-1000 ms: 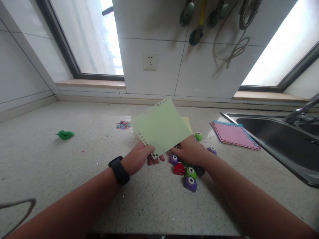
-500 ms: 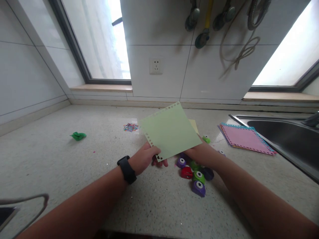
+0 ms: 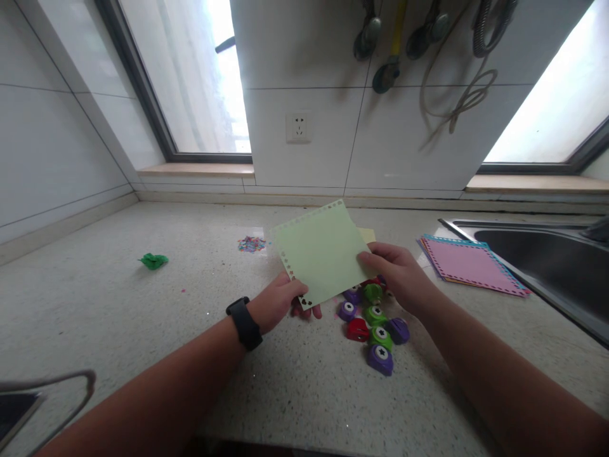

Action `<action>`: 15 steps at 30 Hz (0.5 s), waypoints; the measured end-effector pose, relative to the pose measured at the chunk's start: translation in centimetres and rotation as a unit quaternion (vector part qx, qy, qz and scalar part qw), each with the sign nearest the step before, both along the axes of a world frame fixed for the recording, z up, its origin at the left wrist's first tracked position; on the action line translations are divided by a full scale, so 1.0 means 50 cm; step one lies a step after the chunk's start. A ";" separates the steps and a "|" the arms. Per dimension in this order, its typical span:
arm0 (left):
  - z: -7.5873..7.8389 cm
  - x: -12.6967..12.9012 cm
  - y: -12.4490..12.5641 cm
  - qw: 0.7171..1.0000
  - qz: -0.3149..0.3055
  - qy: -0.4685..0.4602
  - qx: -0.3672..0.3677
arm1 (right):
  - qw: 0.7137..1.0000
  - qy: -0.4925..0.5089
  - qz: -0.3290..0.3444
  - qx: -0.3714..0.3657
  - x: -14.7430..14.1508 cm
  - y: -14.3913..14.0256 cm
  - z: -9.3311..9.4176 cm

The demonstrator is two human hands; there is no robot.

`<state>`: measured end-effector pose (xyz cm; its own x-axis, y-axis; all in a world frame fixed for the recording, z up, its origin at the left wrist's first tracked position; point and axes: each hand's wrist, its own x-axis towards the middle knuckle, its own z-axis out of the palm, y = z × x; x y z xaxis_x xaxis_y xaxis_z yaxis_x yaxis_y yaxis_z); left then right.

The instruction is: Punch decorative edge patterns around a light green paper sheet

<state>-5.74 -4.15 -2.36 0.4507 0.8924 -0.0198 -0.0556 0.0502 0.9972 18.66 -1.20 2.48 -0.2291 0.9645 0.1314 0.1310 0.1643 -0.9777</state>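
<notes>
A pale green sheet of paper (image 3: pixel 323 254) is held up, tilted, over the counter. Small shaped holes run along its far edge and its left edge. My left hand (image 3: pixel 283 298) pinches the near left corner, thumb on top and fingers beneath. At the right edge, my right hand (image 3: pixel 397 273) grips the sheet with the thumb on its face; its other fingers are partly hidden behind. Several small craft punches lie below the right hand, among them a purple punch (image 3: pixel 380 359), a green punch (image 3: pixel 380 337) and a red punch (image 3: pixel 358 330).
A stack of coloured sheets with punched edges (image 3: pixel 471 265) lies at the right beside a steel sink (image 3: pixel 537 247). Small paper bits (image 3: pixel 252 244) are heaped behind the left hand. A crumpled green piece (image 3: pixel 153 261) rests farther left. Part of a yellow sheet (image 3: pixel 366 235) shows behind the paper.
My right hand has come from beneath the green sheet round to its right edge, with the thumb now on top. More punches show. My left hand keeps its hold.
</notes>
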 end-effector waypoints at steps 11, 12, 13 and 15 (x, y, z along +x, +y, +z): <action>0.014 0.003 -0.001 0.994 0.016 -0.094 -0.057 | 0.998 0.013 -0.045 0.047 0.006 0.005 -0.001; 0.013 0.003 0.000 0.994 0.012 -0.097 -0.054 | 0.998 0.016 -0.046 0.050 0.007 0.006 -0.002; 0.012 0.002 0.001 0.994 0.007 -0.101 -0.051 | 0.997 0.018 -0.046 0.053 0.009 0.007 -0.003; 0.010 0.000 0.003 0.993 0.001 -0.108 -0.044 | 0.997 0.019 -0.046 0.058 0.010 0.008 -0.004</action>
<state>-5.74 -4.02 -1.88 0.4504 0.8928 -0.0006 -0.2687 0.1362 0.9535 19.18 -0.80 2.27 -0.1336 0.9589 0.2502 0.1131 0.2655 -0.9575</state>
